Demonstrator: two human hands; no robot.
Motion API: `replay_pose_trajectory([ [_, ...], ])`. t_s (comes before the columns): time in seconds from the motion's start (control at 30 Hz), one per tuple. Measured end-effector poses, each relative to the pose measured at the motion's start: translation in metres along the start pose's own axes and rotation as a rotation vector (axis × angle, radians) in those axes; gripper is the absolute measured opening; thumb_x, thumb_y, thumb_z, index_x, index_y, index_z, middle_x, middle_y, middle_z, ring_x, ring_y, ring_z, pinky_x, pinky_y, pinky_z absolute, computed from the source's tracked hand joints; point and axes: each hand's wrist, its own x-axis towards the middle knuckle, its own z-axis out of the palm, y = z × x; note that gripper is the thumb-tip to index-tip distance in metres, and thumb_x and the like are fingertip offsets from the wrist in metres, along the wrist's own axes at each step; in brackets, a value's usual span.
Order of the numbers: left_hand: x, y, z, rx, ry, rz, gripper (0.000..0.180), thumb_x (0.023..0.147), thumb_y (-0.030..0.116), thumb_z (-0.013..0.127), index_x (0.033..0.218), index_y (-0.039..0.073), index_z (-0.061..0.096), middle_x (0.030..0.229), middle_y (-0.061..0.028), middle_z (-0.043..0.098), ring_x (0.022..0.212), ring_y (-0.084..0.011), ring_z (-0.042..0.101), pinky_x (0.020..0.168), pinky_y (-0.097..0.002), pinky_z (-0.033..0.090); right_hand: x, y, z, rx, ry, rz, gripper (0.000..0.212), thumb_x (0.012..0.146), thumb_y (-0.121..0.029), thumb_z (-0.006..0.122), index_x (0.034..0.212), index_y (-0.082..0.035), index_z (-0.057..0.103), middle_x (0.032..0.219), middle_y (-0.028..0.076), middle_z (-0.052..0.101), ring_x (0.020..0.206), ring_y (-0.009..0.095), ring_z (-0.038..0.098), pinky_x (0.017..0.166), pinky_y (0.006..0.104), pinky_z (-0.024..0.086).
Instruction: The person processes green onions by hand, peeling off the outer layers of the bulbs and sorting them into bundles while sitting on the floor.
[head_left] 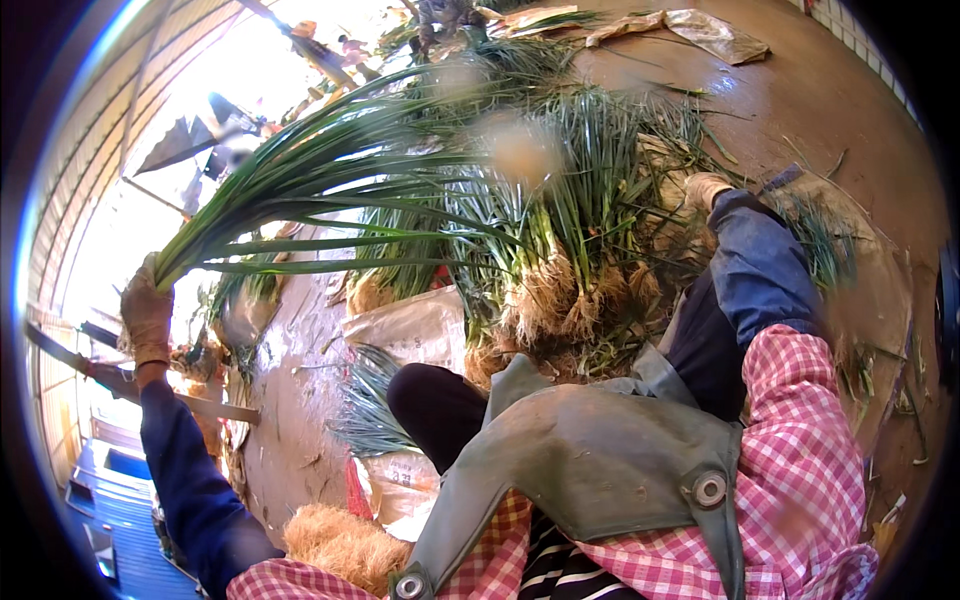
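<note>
My left hand (148, 318), in a dirty tan glove, is raised at the far left. It is closed around the lower end of a bunch of green onions (300, 185), whose long leaves fan out to the right. In front of my knees stands a thick heap of green onions (590, 190) with pale, shaggy roots (560, 295) toward me. My right hand (705, 190), also gloved, reaches to the right side of this heap. Its fingers are mostly hidden, so any grip there is unclear.
Pale printed sacks (410, 325) lie left of the heap, beside more onion leaves (370, 405). A clump of tan roots (345, 545) sits by my left side. A wooden bar (225, 410) juts in at left. Loose leaves lie on the muddy floor (830, 110) at right.
</note>
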Motion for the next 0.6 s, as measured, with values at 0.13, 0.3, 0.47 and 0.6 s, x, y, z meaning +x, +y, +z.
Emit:
replay_pose_trajectory([
  [0.13,-0.006,0.003,0.004,-0.051,0.043,-0.017,0.035,0.078,0.024,0.061,0.111,0.01,0.056,0.092,-0.0131,0.064,0.082,-0.0316,0.062,0.071,-0.0387,0.051,0.033,-0.008,-0.026,-0.29,0.245,-0.819,0.011,0.076,-0.018,0.058,0.079,-0.009,0.064,0.076,0.007,0.063,0.077,0.026,0.06,0.071,0.037,0.046],
  [0.3,-0.022,-0.012,0.013,0.09,-0.012,0.075,0.038,0.079,0.025,0.06,0.113,0.008,0.054,0.089,-0.0133,0.061,0.08,-0.0314,0.06,0.07,-0.0398,0.05,0.013,-0.142,-0.035,0.597,0.031,-0.3,0.03,0.079,-0.023,0.055,0.101,-0.004,0.062,0.102,0.015,0.063,0.096,0.031,0.059,0.083,0.0348,0.046],
  [0.47,-0.025,-0.029,0.028,0.045,0.029,0.088,0.041,0.078,0.023,0.06,0.114,0.007,0.053,0.09,-0.0137,0.061,0.083,-0.0319,0.059,0.073,-0.0412,0.048,0.009,-0.182,-0.041,0.808,0.244,-0.567,0.083,0.073,-0.027,0.072,0.139,-0.005,0.026,0.14,0.017,0.033,0.129,0.027,0.033,0.106,0.0323,0.027],
  [0.6,-0.029,-0.019,0.031,0.028,0.09,0.134,0.045,0.076,0.024,0.064,0.116,0.009,0.051,0.09,-0.0126,0.06,0.083,-0.0314,0.059,0.074,-0.0414,0.047,0.014,-0.199,-0.041,0.847,0.313,-0.396,0.088,0.069,-0.033,0.073,0.138,-0.004,0.027,0.136,0.019,0.038,0.125,0.031,0.038,0.104,0.0327,0.029],
])
